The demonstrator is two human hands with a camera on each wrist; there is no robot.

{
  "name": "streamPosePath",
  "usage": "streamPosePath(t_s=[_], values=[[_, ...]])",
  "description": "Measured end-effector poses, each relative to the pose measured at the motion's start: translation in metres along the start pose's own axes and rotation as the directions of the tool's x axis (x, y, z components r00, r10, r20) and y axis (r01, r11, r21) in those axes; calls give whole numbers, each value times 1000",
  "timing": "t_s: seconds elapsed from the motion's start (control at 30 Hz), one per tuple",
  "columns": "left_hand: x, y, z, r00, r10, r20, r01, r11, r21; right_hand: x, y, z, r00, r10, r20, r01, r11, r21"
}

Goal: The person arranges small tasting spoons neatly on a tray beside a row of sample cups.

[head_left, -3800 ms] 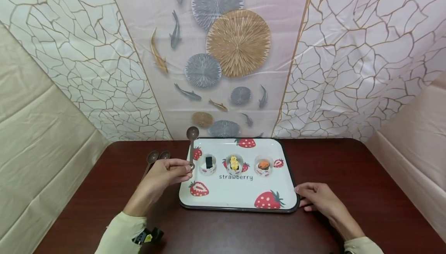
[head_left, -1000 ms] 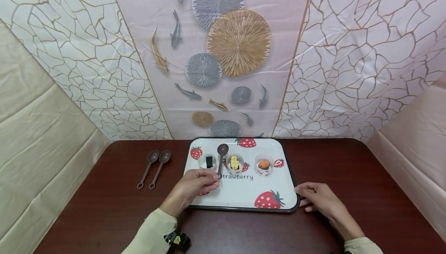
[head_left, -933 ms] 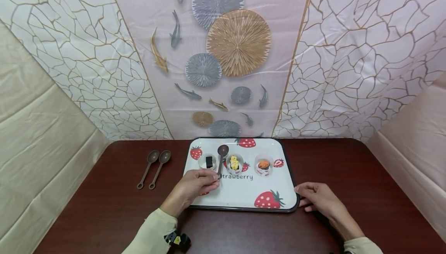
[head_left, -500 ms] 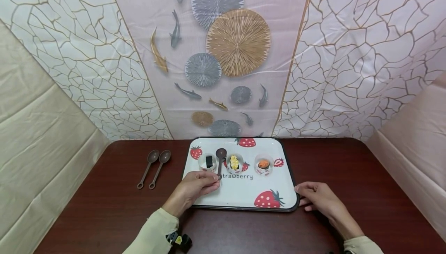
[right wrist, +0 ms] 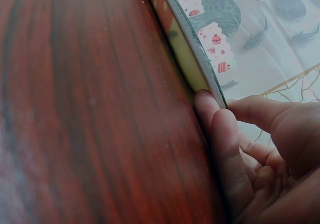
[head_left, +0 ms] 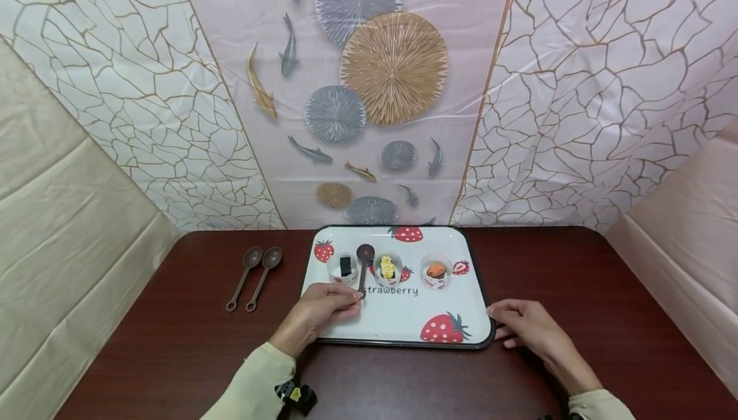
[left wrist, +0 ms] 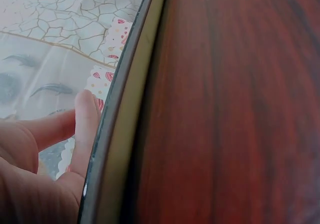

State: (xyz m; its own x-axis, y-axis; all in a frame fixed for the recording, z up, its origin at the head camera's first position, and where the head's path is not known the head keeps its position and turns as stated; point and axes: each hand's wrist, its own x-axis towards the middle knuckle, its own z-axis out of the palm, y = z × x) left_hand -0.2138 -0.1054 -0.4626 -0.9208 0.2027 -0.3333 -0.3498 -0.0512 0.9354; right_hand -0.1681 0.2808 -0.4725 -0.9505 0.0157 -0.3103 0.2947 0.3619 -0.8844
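Note:
My left hand (head_left: 323, 314) pinches the ring end of a dark brown measuring spoon (head_left: 364, 260) over the tray. Its bowl lies between two paper cups in the head view. The left cup (head_left: 351, 280) holds a black and white piece, the middle cup (head_left: 398, 284) a yellow-topped piece, and the right cup (head_left: 435, 283) an orange-topped piece. All three cups stand on a white strawberry-printed tray (head_left: 380, 324). My right hand (head_left: 530, 327) grips the tray's right rim, thumb on top and fingertips outside. In the left wrist view the tray's side hides the spoon.
Two more brown measuring spoons, a left one (head_left: 237, 290) and a right one (head_left: 259, 290), lie side by side on the dark red wooden table (head_left: 173, 343), left of the tray. A patterned cloth (head_left: 230, 151) hangs behind the table's back edge.
My left hand has carried the spoon rightward from the tray's left edge to between the left and middle cups, then lowered its bowl slightly. The right hand stays on the rim.

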Motion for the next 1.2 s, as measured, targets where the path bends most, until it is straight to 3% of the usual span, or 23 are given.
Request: streamPosePath(t_s=[0.3, 0.53, 0.83, 1.03, 1.2], values=[[3, -2, -3, 1000, -11, -27, 12, 1000, 20, 0, 0, 0, 1000, 4, -1, -4, 1000, -1], [-1, -3, -3, 999, -23, -35, 26, 995, 98, 1, 1, 1, 1000, 7, -2, -7, 1000, -6], [-14, 2, -9, 1000, 30, 0, -30, 986, 161, 1, 0, 1, 1000, 4, -8, -4, 1000, -9], [-21, 14, -18, 998, 59, 37, -65, 979, 194, 1, 2, 0, 1000, 0, -7, 0, 1000, -5], [-30, 27, -28, 990, 127, 68, -140, 961, 240, 1, 1, 1, 1000, 4, -10, -4, 1000, -7]])
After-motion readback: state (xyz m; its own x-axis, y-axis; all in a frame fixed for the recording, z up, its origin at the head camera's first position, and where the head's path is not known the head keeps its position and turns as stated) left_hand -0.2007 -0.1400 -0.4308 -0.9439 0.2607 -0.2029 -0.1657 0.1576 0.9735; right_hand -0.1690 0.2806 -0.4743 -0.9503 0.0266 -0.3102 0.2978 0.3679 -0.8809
